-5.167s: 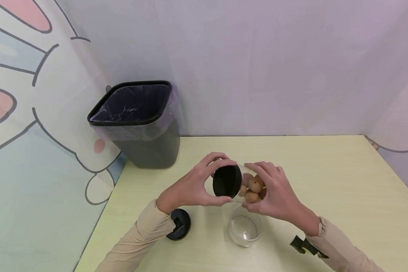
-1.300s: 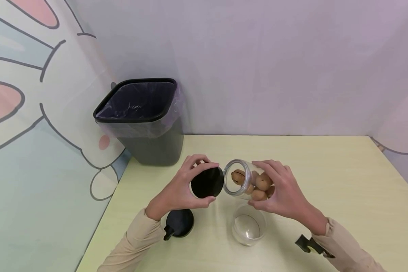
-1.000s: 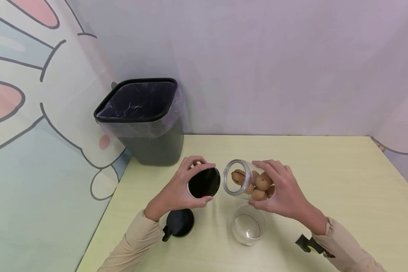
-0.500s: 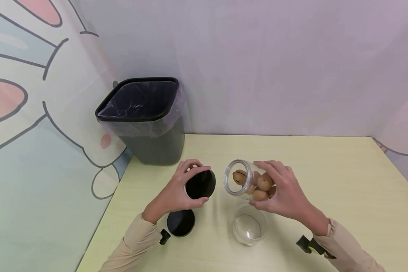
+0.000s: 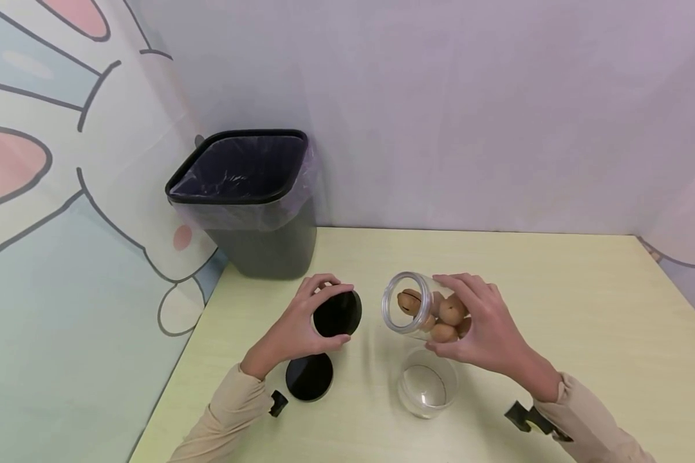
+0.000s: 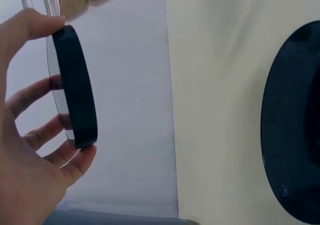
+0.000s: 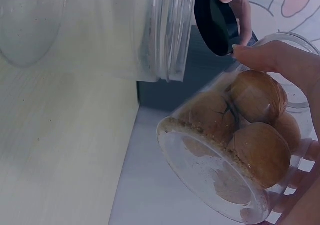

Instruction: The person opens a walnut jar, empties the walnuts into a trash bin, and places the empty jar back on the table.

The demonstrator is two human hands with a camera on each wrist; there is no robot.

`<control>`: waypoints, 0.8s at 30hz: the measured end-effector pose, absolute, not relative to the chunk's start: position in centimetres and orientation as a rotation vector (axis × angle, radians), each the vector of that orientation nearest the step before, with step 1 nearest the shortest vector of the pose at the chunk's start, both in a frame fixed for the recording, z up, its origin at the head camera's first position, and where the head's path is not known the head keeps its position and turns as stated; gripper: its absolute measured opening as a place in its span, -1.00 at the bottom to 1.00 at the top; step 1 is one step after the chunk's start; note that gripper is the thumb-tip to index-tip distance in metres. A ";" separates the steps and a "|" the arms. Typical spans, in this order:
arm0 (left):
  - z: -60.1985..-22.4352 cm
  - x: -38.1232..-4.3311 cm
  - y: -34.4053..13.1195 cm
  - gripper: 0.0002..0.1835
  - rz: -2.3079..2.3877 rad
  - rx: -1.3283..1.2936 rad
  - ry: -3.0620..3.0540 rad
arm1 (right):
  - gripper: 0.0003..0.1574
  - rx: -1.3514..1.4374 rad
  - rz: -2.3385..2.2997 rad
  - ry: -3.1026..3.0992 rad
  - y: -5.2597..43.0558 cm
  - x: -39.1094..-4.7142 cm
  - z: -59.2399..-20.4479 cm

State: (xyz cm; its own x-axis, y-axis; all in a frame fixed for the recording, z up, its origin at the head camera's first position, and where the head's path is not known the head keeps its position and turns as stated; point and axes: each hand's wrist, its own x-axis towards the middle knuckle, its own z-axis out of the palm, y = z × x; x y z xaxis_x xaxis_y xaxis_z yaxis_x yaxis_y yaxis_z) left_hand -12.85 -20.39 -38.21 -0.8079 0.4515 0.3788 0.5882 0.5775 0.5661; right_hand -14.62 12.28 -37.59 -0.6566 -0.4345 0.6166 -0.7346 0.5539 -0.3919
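Observation:
My left hand (image 5: 295, 329) holds a round black lid (image 5: 337, 314) by its edge, thumb below and fingers above. In the left wrist view that lid (image 6: 77, 87) shows edge-on. Across a small gap, my right hand (image 5: 489, 329) grips a clear jar (image 5: 426, 307) tipped on its side, its uncovered mouth facing left toward the lid. Several brown, walnut-like nuts (image 5: 453, 310) with cracked shells lie inside; the right wrist view shows bits of debris along the jar's base (image 7: 210, 170). Below it stands a second clear jar (image 5: 428, 386), open and empty. Another black lid (image 5: 309, 378) lies on the table.
A dark grey bin (image 5: 260, 247) with a clear liner stands at the table's back left. The pale table (image 5: 556, 308) ends at a lilac wall covering (image 5: 469, 128). A curtain with a cartoon rabbit (image 5: 116, 257) hangs along the left side.
The lid, on the nut jar at first, has come off and moved left with my left hand, widening the gap. My right hand still holds the jar tipped, nuts inside.

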 end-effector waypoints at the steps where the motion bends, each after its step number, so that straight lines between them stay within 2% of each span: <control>1: -38.3 -12.9 -20.5 -0.27 -1.045 -0.866 -2.626 | 0.19 0.946 0.891 -2.338 12.3 -14.6 -37.6; 24: -41.1 -13.6 -21.7 -0.28 -1.026 -0.736 -2.779 | 0.19 0.951 0.886 -2.337 12.3 -15.0 -38.0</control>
